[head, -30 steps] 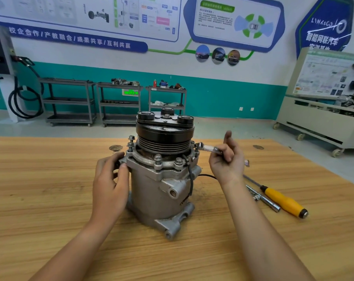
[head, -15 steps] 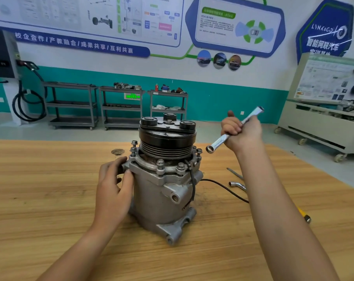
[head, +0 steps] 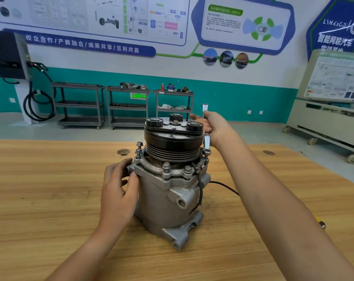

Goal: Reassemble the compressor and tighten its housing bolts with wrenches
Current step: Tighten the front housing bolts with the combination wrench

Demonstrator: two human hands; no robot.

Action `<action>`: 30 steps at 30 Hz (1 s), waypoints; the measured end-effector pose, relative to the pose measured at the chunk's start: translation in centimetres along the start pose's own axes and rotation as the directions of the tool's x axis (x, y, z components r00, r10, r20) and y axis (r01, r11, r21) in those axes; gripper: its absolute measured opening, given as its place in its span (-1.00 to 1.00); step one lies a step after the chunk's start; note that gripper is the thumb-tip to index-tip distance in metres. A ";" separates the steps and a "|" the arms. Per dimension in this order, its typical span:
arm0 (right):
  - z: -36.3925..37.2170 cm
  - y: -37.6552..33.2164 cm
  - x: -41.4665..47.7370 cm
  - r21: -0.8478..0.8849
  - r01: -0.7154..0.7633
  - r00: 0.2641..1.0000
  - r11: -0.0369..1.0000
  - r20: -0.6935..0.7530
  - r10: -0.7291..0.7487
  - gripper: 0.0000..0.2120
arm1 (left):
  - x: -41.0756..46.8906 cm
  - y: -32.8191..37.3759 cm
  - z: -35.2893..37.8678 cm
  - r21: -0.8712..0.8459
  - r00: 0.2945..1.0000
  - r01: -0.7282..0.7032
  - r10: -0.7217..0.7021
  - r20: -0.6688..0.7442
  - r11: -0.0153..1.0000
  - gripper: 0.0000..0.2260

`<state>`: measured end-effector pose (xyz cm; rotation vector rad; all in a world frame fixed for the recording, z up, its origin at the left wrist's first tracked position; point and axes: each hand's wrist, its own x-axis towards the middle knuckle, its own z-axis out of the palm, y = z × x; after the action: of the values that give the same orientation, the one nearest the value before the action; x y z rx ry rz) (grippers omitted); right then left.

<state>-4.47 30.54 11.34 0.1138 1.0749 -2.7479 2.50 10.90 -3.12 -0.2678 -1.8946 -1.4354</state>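
A grey metal compressor (head: 164, 197) with a black pulley (head: 173, 144) on top stands upright on the wooden table (head: 40, 199). Several bolts stick up around its housing flange; one (head: 139, 149) at the left stands taller than the rest. My left hand (head: 117, 191) grips the housing's left side. My right hand (head: 214, 126) grips a silver wrench (head: 206, 141) held upright, its lower end set on the flange bolt at the right. A black cable (head: 222, 186) runs from the compressor to the right.
A yellow screwdriver tip (head: 321, 224) peeks out beyond my right forearm. Two dark round marks (head: 123, 152) lie on the table behind the compressor. Grey shelf carts (head: 127, 106) and a training cabinet (head: 330, 110) stand far off.
My right hand swung the wrench from a raised slant beside the pulley down to upright, with its lower end now on the right flange bolt. My left hand stayed on the housing.
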 end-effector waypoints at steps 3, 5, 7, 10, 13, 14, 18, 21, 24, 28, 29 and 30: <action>0.0 0.4 0.1 0.030 -0.006 1.000 1.000 -0.009 0.006 -0.59 | 0.0 0.0 0.1 -0.003 1.000 -0.001 0.001 -0.008 1.000 -0.72; -0.2 0.3 0.0 0.047 0.013 1.000 0.999 -0.025 -0.012 -0.60 | 0.0 0.1 0.1 -0.005 1.000 -0.004 0.004 -0.010 1.000 -0.72; -0.6 0.1 -0.2 0.075 0.049 0.998 0.996 -0.054 -0.045 -0.61 | -0.1 0.1 0.1 -0.010 1.000 0.000 0.000 -0.011 1.000 -0.72; -1.1 -0.2 -0.8 0.095 0.156 0.982 0.983 -0.121 -0.144 -0.61 | -0.2 0.2 0.2 -0.011 1.000 0.006 -0.006 -0.013 1.000 -0.72; -1.7 -0.4 -1.7 0.139 0.281 0.949 0.950 -0.184 -0.254 -0.62 | -0.3 0.3 0.3 -0.018 1.000 0.017 -0.017 -0.016 1.000 -0.72; -2.0 -0.3 -2.1 0.162 0.326 0.934 0.932 -0.210 -0.290 -0.63 | -0.3 0.4 0.3 -0.021 1.000 0.021 -0.021 -0.016 1.000 -0.72; -3.1 0.4 -3.4 0.181 0.543 0.808 0.820 -0.381 -0.450 -0.73 | -0.4 0.3 0.4 -0.020 0.999 0.029 -0.029 -0.015 0.999 -0.72; -3.3 1.2 -4.7 0.140 0.664 0.701 0.735 -0.459 -0.546 -0.83 | -0.4 0.3 0.4 -0.026 0.999 0.038 -0.038 -0.013 0.999 -0.71; -3.5 2.5 -6.2 0.040 0.761 0.580 0.648 -0.490 -0.651 -0.88 | -0.5 0.3 0.4 -0.035 0.999 0.053 -0.053 -0.004 0.998 -0.71; -3.8 4.4 -7.9 0.046 0.859 0.477 0.511 -0.434 -0.764 -0.84 | -0.5 0.3 0.4 -0.033 0.998 0.067 -0.067 0.000 0.997 -0.70; -3.8 4.8 -8.2 0.045 0.878 0.450 0.477 -0.418 -0.789 -0.82 | -0.5 0.3 0.4 -0.032 0.998 0.068 -0.068 0.002 0.997 -0.70; -3.8 5.3 -8.6 0.040 0.895 0.422 0.445 -0.401 -0.813 -0.80 | -0.5 0.3 0.4 -0.033 0.998 0.069 -0.069 0.004 0.997 -0.70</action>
<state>4.99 30.60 6.21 0.0478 1.0245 -3.9669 2.86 11.51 -3.23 -0.2215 -1.9002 -1.5141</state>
